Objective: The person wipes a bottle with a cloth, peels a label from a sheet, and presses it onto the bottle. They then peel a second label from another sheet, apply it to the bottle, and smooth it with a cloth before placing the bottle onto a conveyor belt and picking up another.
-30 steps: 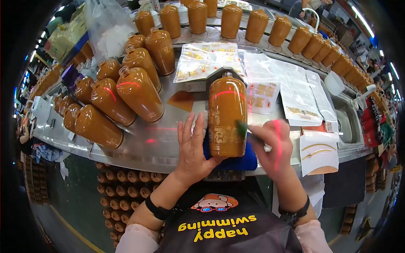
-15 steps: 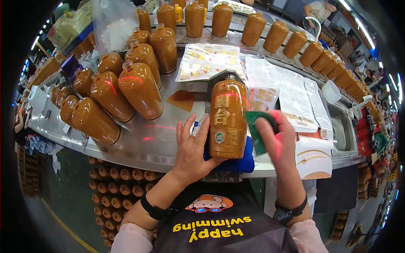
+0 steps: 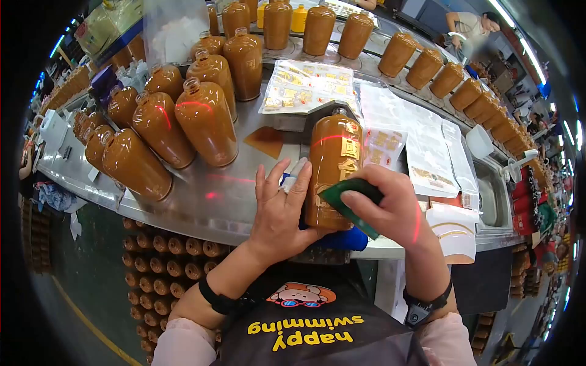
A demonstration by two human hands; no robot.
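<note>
A glossy brown bottle (image 3: pixel 328 152) with gold characters lies tilted in a dark holder (image 3: pixel 332 110) at the bench's front edge, a blue cloth (image 3: pixel 345 240) beneath its base. My left hand (image 3: pixel 279 210) grips the lower left side of the bottle, with a white wrap on one finger. Between the thumb and fingers of my right hand (image 3: pixel 387 204) is a dark green flat pad (image 3: pixel 351 204), its edge against the lower front of the bottle. The pad and hand hide part of the lettering.
Several brown bottles (image 3: pixel 204 125) stand at the left, and more line the conveyor (image 3: pixel 372 64) behind. Sticker sheets (image 3: pixel 308 85) and white sheets (image 3: pixel 427 146) lie beyond the holder. A sink (image 3: pixel 491 189) is at the right. A person (image 3: pixel 467 27) is at the back right.
The bottle has turned, so its gold characters face further right. My right hand has brought the green pad from beside the bottle onto its lower front.
</note>
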